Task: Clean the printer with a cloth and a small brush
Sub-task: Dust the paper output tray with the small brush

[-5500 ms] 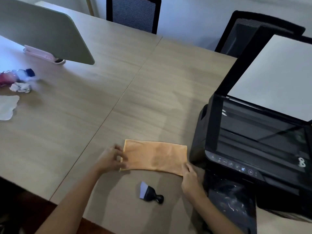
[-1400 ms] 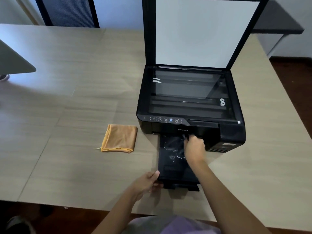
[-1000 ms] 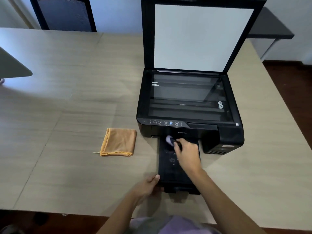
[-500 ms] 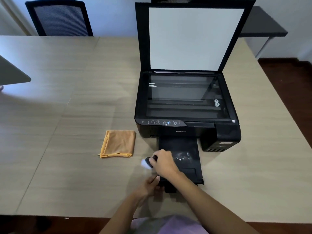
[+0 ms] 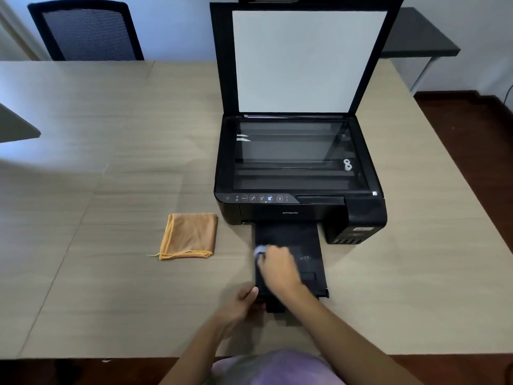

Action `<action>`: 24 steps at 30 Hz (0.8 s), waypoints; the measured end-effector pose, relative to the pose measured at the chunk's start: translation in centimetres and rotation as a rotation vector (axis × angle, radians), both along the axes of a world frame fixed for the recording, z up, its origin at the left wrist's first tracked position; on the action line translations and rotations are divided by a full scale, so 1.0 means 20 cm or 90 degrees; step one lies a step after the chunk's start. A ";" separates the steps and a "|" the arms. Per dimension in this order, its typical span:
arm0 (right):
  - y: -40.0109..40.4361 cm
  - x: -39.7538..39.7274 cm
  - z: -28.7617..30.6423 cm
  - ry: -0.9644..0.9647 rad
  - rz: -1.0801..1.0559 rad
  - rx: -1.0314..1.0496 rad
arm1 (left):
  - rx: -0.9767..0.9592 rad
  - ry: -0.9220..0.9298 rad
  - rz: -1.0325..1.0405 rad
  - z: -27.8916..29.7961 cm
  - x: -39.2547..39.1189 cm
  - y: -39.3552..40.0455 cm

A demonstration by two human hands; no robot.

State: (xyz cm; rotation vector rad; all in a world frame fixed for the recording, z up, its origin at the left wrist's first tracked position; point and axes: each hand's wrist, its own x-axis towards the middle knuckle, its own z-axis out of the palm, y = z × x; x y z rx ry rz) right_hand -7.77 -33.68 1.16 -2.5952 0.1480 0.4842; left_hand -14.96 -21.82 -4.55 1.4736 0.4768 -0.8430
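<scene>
A black printer (image 5: 366, 215) stands on the wooden table with its scanner lid (image 5: 305, 59) raised and the glass bed showing. Its black output tray (image 5: 308, 245) is pulled out toward me. My right hand (image 5: 279, 269) is over the left part of that tray, closed around a small brush (image 5: 260, 250) whose pale bristles, blurred, stick out at the tray's left edge. My left hand (image 5: 240, 308) grips the tray's near left corner. A folded orange cloth (image 5: 188, 236) lies flat on the table left of the printer, touched by neither hand.
The table (image 5: 111, 162) runs wide to the left. A black mesh chair (image 5: 86, 31) stands at its far side. A grey panel edge (image 5: 16, 129) juts in at the left. A dark side table (image 5: 416, 37) stands behind the printer at the right, above dark floor.
My right hand with the brush has moved from beside the tray's left edge back up onto the tray. My left hand has stayed on the tray's near corner.
</scene>
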 end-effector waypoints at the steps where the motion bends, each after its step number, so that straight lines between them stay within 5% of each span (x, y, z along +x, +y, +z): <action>1: 0.06 -0.03 0.01 0.016 0.030 0.040 | 0.002 -0.009 0.002 -0.01 0.00 0.00; 4: 0.00 -0.06 0.09 -0.049 0.016 0.144 | -0.008 0.000 0.009 -0.01 0.00 0.00; 7: -0.29 -0.03 0.14 -0.179 -0.109 0.062 | 0.006 0.011 0.004 0.00 0.00 -0.01; 10: -0.53 -0.02 0.13 -0.120 -0.242 -0.015 | -0.010 0.029 -0.003 0.01 -0.01 -0.01; 14: -0.33 -0.06 0.07 -0.002 -0.167 -0.048 | -0.005 0.019 -0.003 0.01 -0.01 -0.01; 19: 0.03 -0.12 0.08 0.040 0.041 0.143 | 0.003 -0.009 -0.005 -0.01 -0.01 0.00; 21: -0.04 -0.12 0.11 -0.034 0.008 0.181 | -0.001 -0.006 -0.001 0.00 -0.01 0.00; 24: -0.34 -0.05 0.14 -0.174 -0.153 0.068 | 0.001 0.010 -0.010 -0.02 0.00 -0.01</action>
